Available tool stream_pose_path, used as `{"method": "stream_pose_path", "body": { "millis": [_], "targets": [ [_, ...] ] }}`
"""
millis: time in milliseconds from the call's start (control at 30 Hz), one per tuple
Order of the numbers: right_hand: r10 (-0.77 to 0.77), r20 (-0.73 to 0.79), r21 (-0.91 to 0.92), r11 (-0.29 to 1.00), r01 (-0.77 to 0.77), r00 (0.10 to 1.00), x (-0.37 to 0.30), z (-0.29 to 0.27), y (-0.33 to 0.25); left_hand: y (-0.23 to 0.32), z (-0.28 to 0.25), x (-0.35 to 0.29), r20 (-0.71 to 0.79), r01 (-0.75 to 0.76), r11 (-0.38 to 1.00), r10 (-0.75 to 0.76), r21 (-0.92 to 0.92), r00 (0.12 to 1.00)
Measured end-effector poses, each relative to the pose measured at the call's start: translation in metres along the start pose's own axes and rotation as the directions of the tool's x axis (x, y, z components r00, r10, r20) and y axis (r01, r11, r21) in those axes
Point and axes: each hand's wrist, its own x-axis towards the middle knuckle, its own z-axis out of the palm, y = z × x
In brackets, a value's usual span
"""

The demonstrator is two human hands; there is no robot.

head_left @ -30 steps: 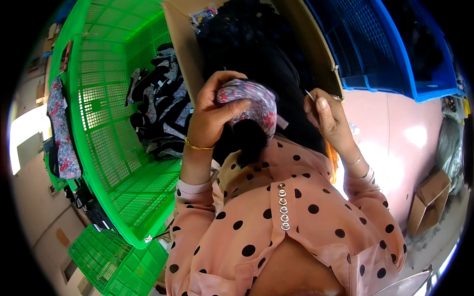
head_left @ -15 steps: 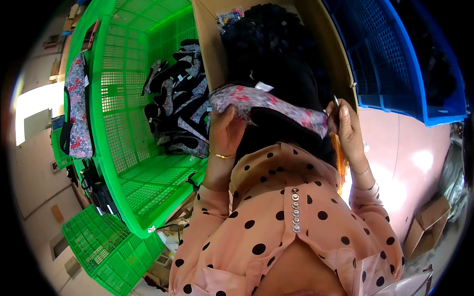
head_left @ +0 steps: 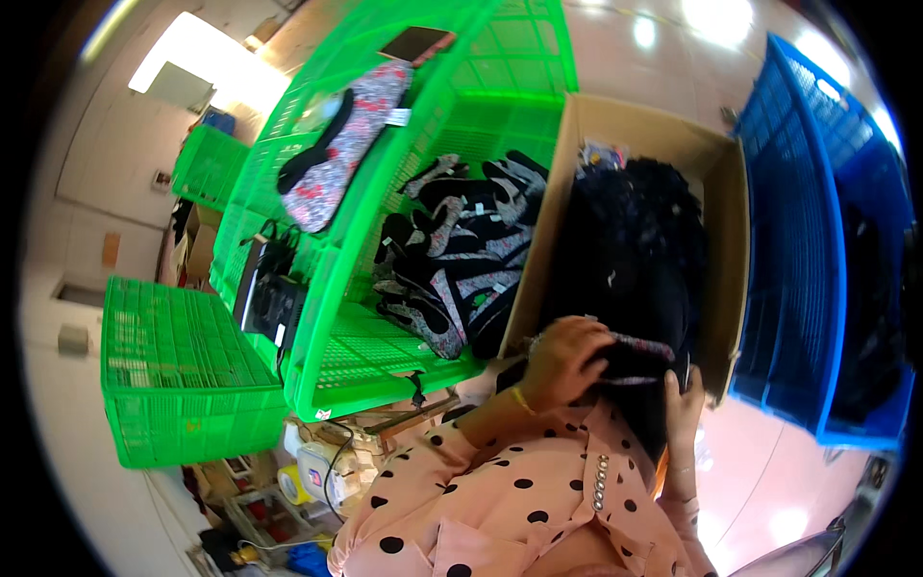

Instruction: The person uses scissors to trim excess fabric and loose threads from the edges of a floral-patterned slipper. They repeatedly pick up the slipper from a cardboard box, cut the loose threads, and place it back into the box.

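On your left, one large green crate [head_left: 361, 351] stands open, its far end cut off by the upper edge of the view. On your right is one blue crate [head_left: 790, 240], cropped by the dark rim; the black contents deep inside it are hard to make out. Between the two sits one cardboard box [head_left: 724, 240], filled with a black mass [head_left: 639, 240] whose separate parts you cannot tell apart. Farther left you have two smaller green crates, one lower down [head_left: 192, 375] and one behind [head_left: 212, 165], partly covered.

Inside the large crate lies a pile of floral-and-black pieces [head_left: 461, 250], too overlapped for you to count. One lone floral piece [head_left: 361, 144] with a white tag rests on the green mesh along that crate's left side, between one black device [head_left: 276, 308] and one dark flat slab [head_left: 416, 43].

Your left hand [head_left: 569, 361], blurred, curls over one patterned piece [head_left: 642, 344]; the piece lies under those fingers and reaches right, toward your right hand [head_left: 683, 404], with its left part mostly hidden. Your right fingers are closed around one thin sliver [head_left: 686, 361], too small to identify.
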Motion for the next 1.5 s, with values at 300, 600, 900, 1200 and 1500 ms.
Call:
{"method": "stream_pose_path", "body": {
  "millis": [300,600,900,1200,1500],
  "targets": [
    [-0.014,0.125,0.101,0.995,0.002,0.992,0.016,-0.016,-0.028,0.004,0.071,0.034,0.170,-0.355,0.932,0.340,0.069,0.925],
    [-0.109,0.054,-0.038,0.993,0.111,0.993,0.020,-0.022,-0.046,0.008,0.045,0.043,0.253,-0.146,0.989,0.148,-0.027,0.956],
    [-0.334,0.089,-0.327,0.880,0.344,0.938,0.033,-0.037,-0.053,-0.024,0.053,0.085,0.593,0.118,0.803,0.322,-0.583,0.738],
    [0.060,-0.032,-0.032,0.998,-0.061,0.998,-0.006,-0.031,-0.031,-0.022,0.073,0.102,0.788,0.503,0.693,0.154,-0.516,0.596],
    [0.052,0.161,-0.250,0.968,-0.011,0.986,-0.007,-0.015,-0.030,-0.020,0.076,0.114,0.815,0.525,0.704,0.132,-0.478,0.564]
  ]
}}
